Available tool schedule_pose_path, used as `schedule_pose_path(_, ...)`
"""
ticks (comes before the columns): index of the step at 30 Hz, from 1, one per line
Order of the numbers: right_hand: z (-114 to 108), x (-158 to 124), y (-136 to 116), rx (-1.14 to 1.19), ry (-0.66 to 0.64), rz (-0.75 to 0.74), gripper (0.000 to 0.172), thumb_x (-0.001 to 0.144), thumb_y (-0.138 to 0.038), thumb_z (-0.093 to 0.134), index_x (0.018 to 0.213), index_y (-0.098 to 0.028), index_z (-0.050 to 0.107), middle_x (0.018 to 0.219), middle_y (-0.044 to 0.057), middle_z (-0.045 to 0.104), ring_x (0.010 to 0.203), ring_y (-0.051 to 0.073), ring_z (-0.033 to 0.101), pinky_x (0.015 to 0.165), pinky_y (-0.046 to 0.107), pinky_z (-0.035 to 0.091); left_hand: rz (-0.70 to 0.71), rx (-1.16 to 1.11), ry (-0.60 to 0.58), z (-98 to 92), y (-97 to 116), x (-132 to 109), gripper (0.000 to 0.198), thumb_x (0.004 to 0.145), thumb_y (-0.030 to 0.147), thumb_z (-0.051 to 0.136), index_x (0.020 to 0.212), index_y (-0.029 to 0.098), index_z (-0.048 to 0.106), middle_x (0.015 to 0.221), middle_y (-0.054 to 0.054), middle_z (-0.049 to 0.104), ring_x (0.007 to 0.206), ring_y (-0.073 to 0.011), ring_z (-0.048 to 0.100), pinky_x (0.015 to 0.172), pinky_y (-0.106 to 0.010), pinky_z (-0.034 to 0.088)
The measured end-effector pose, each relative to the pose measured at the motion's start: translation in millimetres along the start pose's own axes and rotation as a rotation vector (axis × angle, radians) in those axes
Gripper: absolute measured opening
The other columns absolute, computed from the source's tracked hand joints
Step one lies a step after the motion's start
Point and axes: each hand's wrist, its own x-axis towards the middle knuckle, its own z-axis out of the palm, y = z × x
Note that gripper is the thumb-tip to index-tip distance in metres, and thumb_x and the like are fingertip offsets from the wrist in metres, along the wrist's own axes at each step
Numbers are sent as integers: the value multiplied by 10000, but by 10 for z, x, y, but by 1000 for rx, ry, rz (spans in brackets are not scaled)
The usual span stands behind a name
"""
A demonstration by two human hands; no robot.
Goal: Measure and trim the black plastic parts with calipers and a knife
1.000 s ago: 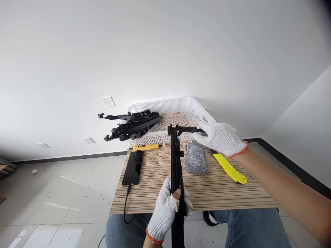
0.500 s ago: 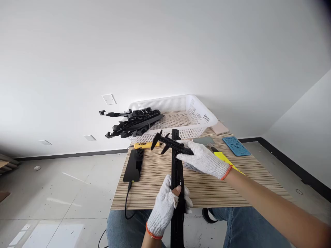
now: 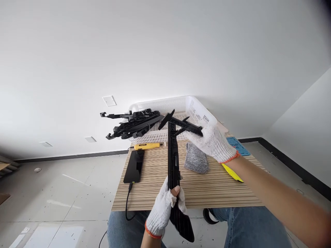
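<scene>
My left hand (image 3: 163,210), in a white knit glove, grips the lower part of a long black plastic bar (image 3: 172,162) that stands nearly upright over the table's near edge. My right hand (image 3: 212,142), also gloved, holds a black plastic caliper (image 3: 181,124) with its jaws at the bar's top end, in front of the white basket (image 3: 196,112).
The striped wooden table (image 3: 207,189) carries a black phone (image 3: 133,166) with a cable, a yellow tool (image 3: 146,146), a grey glove (image 3: 196,158), a yellow knife (image 3: 232,173) and a blue mat (image 3: 239,144). Several black plastic parts (image 3: 131,124) overhang the basket's left side.
My right hand lifted the caliper from mid-bar back up to the bar's top end. My left hand tilted the bar, its lower end swinging right.
</scene>
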Motion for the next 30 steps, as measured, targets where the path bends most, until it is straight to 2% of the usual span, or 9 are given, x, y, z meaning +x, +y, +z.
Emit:
schedule_pose_path(2, -59, -42, 40, -142, 16, -32, 478, 889, -628, 584, 719, -199, 710, 604, 69, 661, 587, 228, 629, 557, 323, 400, 14, 5, 13, -5, -11, -2, 634, 897, 560, 756, 1353, 174, 546, 658, 68, 560, 497, -99, 502, 556, -271, 446)
schedule_pose_path(4, -114, -68, 77, -252, -17, -63, 432, 906, -544, 562, 751, -189, 753, 640, 87, 694, 608, 236, 648, 563, 324, 405, 8, 34, 19, -14, -11, -13, 647, 902, 556, 754, 1376, 170, 542, 662, 62, 563, 510, -104, 504, 566, -275, 443)
schedule_pose_path(8, -214, -68, 101, -413, -171, -72, 391, 919, -416, 555, 1144, -234, 819, 866, 92, 804, 766, 283, 732, 605, 330, 428, -9, 68, 43, -11, 16, -38, 626, 881, 546, 787, 1339, 173, 583, 704, 37, 583, 574, -114, 521, 613, -281, 457)
schedule_pose_path(11, -246, -66, 87, -564, -206, 31, 451, 920, -400, 570, 1301, -239, 750, 855, 99, 802, 746, 307, 735, 562, 327, 368, 15, 69, 44, 24, 57, -44, 638, 864, 568, 790, 1323, 171, 594, 683, 44, 568, 566, -114, 509, 602, -275, 450)
schedule_pose_path(13, -232, -75, 85, -647, -220, 56, 461, 923, -414, 565, 1306, -212, 721, 793, 103, 783, 688, 298, 715, 534, 318, 312, 16, 83, 27, 47, 85, -43, 643, 872, 585, 768, 1333, 173, 589, 654, 48, 565, 530, -115, 505, 555, -267, 422)
schedule_pose_path(16, -173, -92, 120, -743, -232, 10, 450, 940, -446, 526, 1249, -181, 717, 734, 109, 759, 658, 289, 698, 526, 317, 257, 22, 107, 0, 52, 89, -38, 625, 894, 581, 744, 1340, 178, 577, 641, 49, 576, 503, -114, 516, 526, -260, 404)
schedule_pose_path(19, -113, -94, 195, -804, -230, -57, 438, 951, -424, 486, 1205, -152, 717, 774, 135, 771, 676, 291, 706, 525, 319, 217, 30, 105, 11, 19, 36, -27, 603, 909, 554, 742, 1337, 171, 558, 641, 62, 564, 498, -107, 516, 532, -260, 427)
schedule_pose_path(23, -94, -74, 270, -818, -249, -91, 440, 971, -375, 450, 1243, -137, 701, 851, 157, 793, 697, 287, 712, 536, 317, 215, 16, 86, 26, -13, -23, -15, 614, 908, 544, 748, 1343, 171, 530, 649, 73, 551, 489, -106, 513, 518, -263, 443)
schedule_pose_path(30, -157, -49, 239, -814, -341, -124, 456, 988, -338, 400, 1246, -122, 709, 834, 171, 782, 709, 298, 715, 530, 327, 204, -5, 88, 26, 7, 15, -28, 594, 911, 548, 751, 1322, 174, 540, 670, 59, 572, 492, -101, 530, 531, -261, 439)
